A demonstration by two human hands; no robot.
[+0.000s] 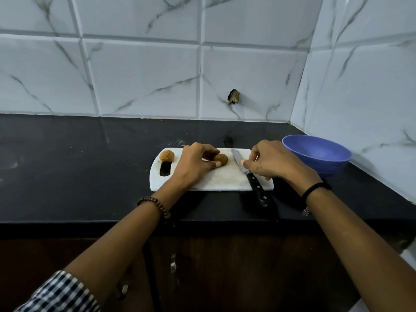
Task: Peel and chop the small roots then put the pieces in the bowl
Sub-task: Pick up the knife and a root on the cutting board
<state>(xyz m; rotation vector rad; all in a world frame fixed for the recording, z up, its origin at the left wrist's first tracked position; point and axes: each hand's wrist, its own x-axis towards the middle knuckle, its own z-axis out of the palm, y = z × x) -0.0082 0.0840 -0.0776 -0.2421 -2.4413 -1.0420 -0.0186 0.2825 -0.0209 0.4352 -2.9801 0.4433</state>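
Brown roots: two; left hand (195, 163) grip grasps one root (221, 159); right hand (269, 162) on knife (247, 174).

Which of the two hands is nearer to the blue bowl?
The right hand. It is over the knife, just left of the bowl. The left hand is farther left on the cutting board, touching a root.

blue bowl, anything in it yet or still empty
Cannot tell for sure. The blue bowl sits upright right of the cutting board, and the visible part of its inside shows no pieces, but its bottom is hidden.
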